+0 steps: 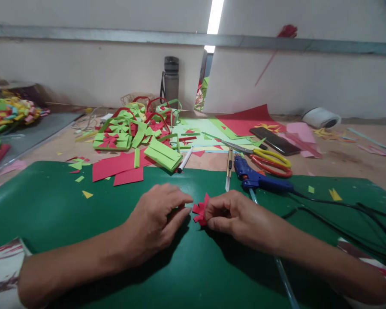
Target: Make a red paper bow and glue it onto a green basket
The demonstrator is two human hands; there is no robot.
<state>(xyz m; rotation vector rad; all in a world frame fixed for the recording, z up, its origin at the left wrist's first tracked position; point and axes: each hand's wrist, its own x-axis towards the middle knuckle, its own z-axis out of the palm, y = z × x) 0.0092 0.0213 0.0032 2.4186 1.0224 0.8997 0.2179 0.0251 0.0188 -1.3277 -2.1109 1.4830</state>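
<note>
Between finger and thumb, my right hand (234, 212) pinches a red paper bow (199, 211) with several pointed and square-ended strips. Just left of the bow is my left hand (162, 214), its thumb and fingers apart and nothing between them. Both hands are low over a green cutting mat (116, 223). Part of the bow is hidden behind my right fingers. Beyond the hands lie a folded green paper envelope (163, 154), a white marker (185, 159) and red paper pieces (116, 166).
A blue glue gun (263, 180) with a black cord lies right of centre, near scissors (270, 161) and a box cutter (229, 167). Behind are a phone (275, 140), a pile of red and green paper bags (141, 124), a grey bottle (171, 81) and a white roll (321, 117).
</note>
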